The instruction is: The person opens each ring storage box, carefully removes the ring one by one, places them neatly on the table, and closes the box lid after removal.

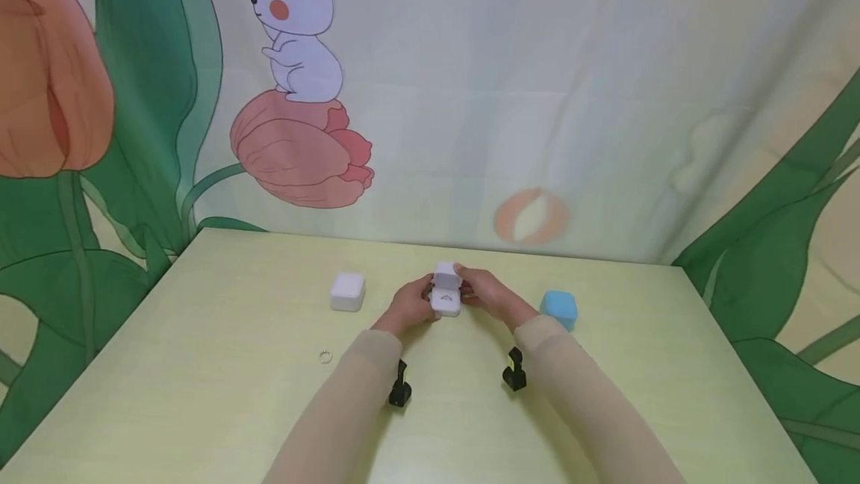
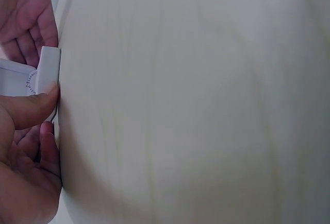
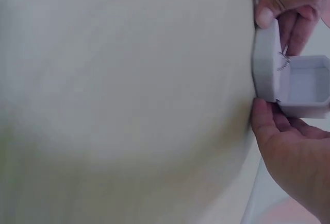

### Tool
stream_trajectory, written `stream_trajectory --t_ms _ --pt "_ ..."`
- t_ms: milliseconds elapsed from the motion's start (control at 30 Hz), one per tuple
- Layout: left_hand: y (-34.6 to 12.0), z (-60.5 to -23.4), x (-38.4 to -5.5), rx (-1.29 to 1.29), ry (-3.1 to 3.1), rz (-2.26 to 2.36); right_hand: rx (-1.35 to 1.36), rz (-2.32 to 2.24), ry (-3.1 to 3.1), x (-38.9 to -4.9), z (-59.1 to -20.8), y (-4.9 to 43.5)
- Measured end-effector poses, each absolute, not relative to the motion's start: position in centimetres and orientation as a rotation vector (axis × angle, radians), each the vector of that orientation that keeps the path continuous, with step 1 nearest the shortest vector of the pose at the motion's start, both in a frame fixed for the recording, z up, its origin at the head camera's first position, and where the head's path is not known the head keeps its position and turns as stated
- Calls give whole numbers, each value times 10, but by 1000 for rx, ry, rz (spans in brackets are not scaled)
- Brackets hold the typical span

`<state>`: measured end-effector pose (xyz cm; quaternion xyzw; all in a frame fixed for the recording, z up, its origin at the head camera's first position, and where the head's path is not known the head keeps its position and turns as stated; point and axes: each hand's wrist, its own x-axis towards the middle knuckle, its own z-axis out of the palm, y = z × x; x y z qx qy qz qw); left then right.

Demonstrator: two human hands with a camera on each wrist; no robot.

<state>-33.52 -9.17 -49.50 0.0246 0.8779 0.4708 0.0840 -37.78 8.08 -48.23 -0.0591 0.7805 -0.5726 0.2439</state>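
Note:
A white ring box (image 1: 446, 310) stands with its lid (image 1: 444, 275) raised, near the far middle of the table. Inside its base sits a ring (image 2: 31, 82) with small stones. My left hand (image 1: 410, 306) grips the base from the left, the thumb (image 2: 35, 108) on its front side. From the right, my right hand (image 1: 490, 292) holds the box, with the thumb at the lid's upper corner and fingertips (image 3: 261, 112) against the base. The lid hides part of the right thumb in the right wrist view.
To the left is a closed white box (image 1: 347, 292); a loose ring (image 1: 325, 356) lies nearer me. A blue box (image 1: 559, 309) stands right, partly behind my right sleeve. Behind the table (image 1: 222, 364) hangs a printed curtain (image 1: 443, 95). Black wrist devices (image 1: 514, 370) hang below the sleeves.

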Motion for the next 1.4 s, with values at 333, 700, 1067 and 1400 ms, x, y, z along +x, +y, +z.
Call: stream_trajectory --t_ms 333,700,1067,1400 --pt "-91 -492 -333 54 2585 1432 -121 -1702 2054 -371 -486 86" --pt "-91 -496 -337 79 2588 1430 -35 -1767 2168 -364 -477 83" --pt "-92 -497 -336 62 2604 1425 -70 -1755 2232 -359 -478 90" --pt "-91 -498 -338 54 2586 1440 -70 -1776 2239 -355 -476 96"
